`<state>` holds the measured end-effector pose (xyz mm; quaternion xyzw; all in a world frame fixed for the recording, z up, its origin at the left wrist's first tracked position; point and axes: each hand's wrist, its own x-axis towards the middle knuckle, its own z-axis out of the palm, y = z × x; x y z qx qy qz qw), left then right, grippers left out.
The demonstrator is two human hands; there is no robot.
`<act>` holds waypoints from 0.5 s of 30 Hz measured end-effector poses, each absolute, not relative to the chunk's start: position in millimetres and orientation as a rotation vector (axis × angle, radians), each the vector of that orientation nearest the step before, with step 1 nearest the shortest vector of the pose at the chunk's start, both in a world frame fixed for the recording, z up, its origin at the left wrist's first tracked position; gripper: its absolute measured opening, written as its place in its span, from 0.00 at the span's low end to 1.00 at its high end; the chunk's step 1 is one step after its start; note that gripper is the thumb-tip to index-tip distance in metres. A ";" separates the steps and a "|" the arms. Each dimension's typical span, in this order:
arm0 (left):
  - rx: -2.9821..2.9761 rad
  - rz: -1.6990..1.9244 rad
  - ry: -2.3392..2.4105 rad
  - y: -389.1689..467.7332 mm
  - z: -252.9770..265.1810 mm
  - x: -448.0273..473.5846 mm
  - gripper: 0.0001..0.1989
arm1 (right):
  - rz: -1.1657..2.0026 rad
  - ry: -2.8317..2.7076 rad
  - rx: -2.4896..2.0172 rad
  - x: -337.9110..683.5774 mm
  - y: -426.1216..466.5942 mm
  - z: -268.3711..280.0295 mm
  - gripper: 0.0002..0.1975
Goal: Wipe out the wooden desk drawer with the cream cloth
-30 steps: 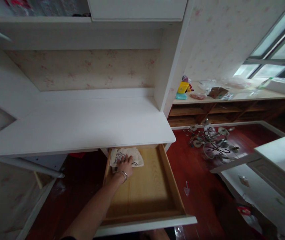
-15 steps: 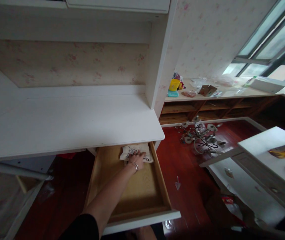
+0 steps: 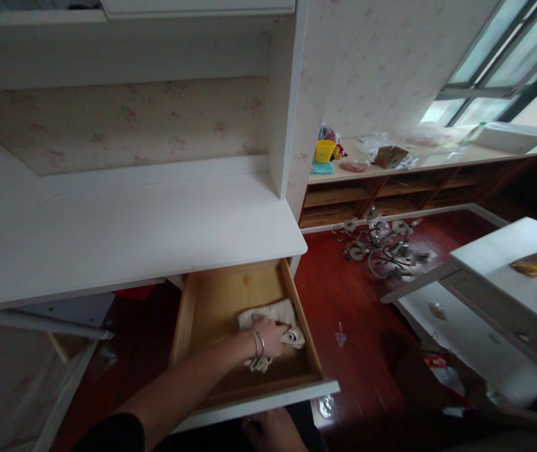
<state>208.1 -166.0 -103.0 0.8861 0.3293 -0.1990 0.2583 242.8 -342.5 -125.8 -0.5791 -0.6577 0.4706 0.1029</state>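
Note:
My left hand [image 3: 268, 336] presses a beige cloth [image 3: 273, 312] onto the bottom of a pulled-out wooden drawer [image 3: 212, 314], its fingers closed over the bunched fabric. Part of the cloth sticks out below the wrist, which wears bracelets. The cloth lies near the drawer's right side wall. Below the drawer's white front edge is my right hand [image 3: 275, 430], with its fingers curled; whatever they may hold is hidden in shadow.
Above the drawer spreads a white desk top [image 3: 155, 220] with a shelf unit over it. A chandelier-like metal fixture [image 3: 381, 248] lies on the red floor to the right. A white cabinet [image 3: 499, 276] stands at the far right, and a low wooden shelf [image 3: 404, 182] runs under the window.
My left hand has drawn the cloth from the back of the drawer toward its front right, and the cloth has bunched up. More of my right hand shows below the drawer front.

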 end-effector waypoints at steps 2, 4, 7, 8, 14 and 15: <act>2.340 -0.572 0.779 -174.2 -101.8 205.3 0.19 | 1.381 -1.925 -1.702 242.6 -344.0 -125.4 0.13; 2.271 -0.596 0.666 -177.7 -101.8 201.9 0.17 | 1.376 -1.912 -1.701 242.1 -345.5 -124.4 0.13; 2.190 -0.632 0.558 -181.3 -103.4 196.6 0.16 | 1.381 -1.889 -1.713 241.0 -346.9 -121.4 0.14; 2.173 -0.639 0.537 -182.9 -104.1 195.0 0.16 | 1.382 -1.880 -1.707 240.5 -347.0 -120.3 0.14; 2.101 -0.595 0.404 -190.6 -106.8 180.7 0.20 | 1.384 -1.861 -1.716 238.9 -346.3 -115.2 0.14; 2.099 -0.576 0.395 -191.0 -106.5 176.0 0.20 | 1.392 -1.862 -1.727 238.8 -346.3 -114.5 0.13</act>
